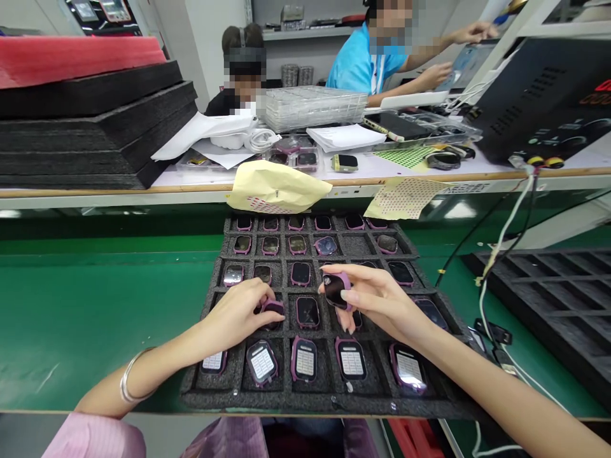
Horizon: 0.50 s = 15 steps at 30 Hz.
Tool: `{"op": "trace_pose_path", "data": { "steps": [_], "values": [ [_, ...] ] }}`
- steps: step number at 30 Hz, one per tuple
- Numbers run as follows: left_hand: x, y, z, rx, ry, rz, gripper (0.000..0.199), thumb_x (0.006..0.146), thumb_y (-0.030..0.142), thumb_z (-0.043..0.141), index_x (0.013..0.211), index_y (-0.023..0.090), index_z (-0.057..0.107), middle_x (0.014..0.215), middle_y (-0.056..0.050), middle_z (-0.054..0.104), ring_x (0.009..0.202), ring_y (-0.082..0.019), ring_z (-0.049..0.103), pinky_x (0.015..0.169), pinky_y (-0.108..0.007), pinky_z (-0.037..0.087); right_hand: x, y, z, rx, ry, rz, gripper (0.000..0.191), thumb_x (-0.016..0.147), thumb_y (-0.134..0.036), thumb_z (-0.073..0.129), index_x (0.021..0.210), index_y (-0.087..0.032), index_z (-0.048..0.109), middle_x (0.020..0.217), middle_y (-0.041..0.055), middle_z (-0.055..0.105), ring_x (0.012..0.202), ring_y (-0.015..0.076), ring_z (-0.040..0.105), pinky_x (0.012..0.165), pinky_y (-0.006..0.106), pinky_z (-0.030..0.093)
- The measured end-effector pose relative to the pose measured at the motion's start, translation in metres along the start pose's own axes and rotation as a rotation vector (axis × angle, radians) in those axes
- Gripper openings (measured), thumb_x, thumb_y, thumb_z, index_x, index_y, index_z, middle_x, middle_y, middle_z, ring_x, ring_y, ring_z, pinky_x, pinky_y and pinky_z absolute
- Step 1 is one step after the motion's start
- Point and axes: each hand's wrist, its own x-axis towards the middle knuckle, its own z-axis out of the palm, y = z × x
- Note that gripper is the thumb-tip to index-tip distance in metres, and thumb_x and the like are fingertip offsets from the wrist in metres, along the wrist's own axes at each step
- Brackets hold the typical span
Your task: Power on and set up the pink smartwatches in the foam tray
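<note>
Purple-framed watch [334,289]: pinched between thumb and fingers of right hand [386,300], tilted, raised above black foam tray [267,399]; long axis hard to judge. Left of it, with left hand [241,305], closed by bent fingertips on second watch [273,306]; cannot tell whether lifted clear.

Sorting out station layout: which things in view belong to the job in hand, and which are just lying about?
Job in hand:
purple-framed watch in the right hand
second purple-framed watch at the left hand
black foam tray holding more watches

Apparently just lying about:
coiled white cable
stacked clear plastic trays
yellow-green watch
white paper sheets
</note>
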Motion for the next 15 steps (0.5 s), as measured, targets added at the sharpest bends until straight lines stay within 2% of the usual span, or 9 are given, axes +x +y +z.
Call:
{"op": "trace_pose_path", "data": {
  "steps": [3,5,8,11,15],
  "values": [
    [0.001,-0.001,-0.01,-0.406,0.059,0.036,0.017,0.083,0.035,0.062,0.081,0.018,0.064,0.088,-0.004,0.059,0.086,-0.018,0.058,0.076,-0.03,0.046,0.001,0.0,0.0,0.02,-0.002,0.005,0.037,0.078,-0.019,0.07,0.115,-0.017,0.065,0.097,0.0099,0.07,0.049,0.0125,0.065,0.043,0.023,0.053],
    [0.004,0.004,-0.014,-0.76,0.117,0.03,0.015,0.085,0.033,0.061,0.084,0.017,0.062,0.094,-0.005,0.06,0.092,-0.018,0.059,0.08,-0.029,0.047,0.0,0.0,0.0,0.028,-0.005,0.004,0.037,0.078,-0.019,0.07,0.115,-0.017,0.065,0.096,0.0096,0.07,0.05,0.0128,0.065,0.043,0.023,0.053],
    [0.01,0.014,-0.015,-1.182,0.12,-0.044,0.017,0.089,0.033,0.055,0.093,0.017,0.058,0.083,-0.003,0.061,0.076,-0.015,0.063,0.069,-0.029,0.052,0.0,0.001,0.001,0.038,-0.013,0.003,0.036,0.079,-0.019,0.07,0.115,-0.018,0.065,0.087,0.0068,0.07,0.051,0.0135,0.066,0.044,0.023,0.054],
    [0.013,0.019,-0.012,-1.322,0.112,-0.076,0.023,0.091,0.034,0.051,0.104,0.016,0.059,0.075,0.0,0.056,0.063,-0.011,0.057,0.055,-0.022,0.049,0.0,0.001,0.001,0.046,-0.019,0.005,0.037,0.079,-0.019,0.07,0.116,-0.018,0.065,0.087,0.0069,0.071,0.051,0.0129,0.065,0.042,0.021,0.053],
    [0.009,0.017,-0.008,-1.249,0.116,-0.081,0.029,0.085,0.028,0.062,0.112,0.019,0.057,0.078,0.002,0.05,0.055,-0.005,0.046,0.046,-0.017,0.04,0.001,0.003,0.002,0.063,-0.024,0.028,0.037,0.079,-0.021,0.071,0.116,-0.018,0.065,0.099,0.0109,0.071,0.05,0.0116,0.065,0.041,0.019,0.052]
  ]
}}
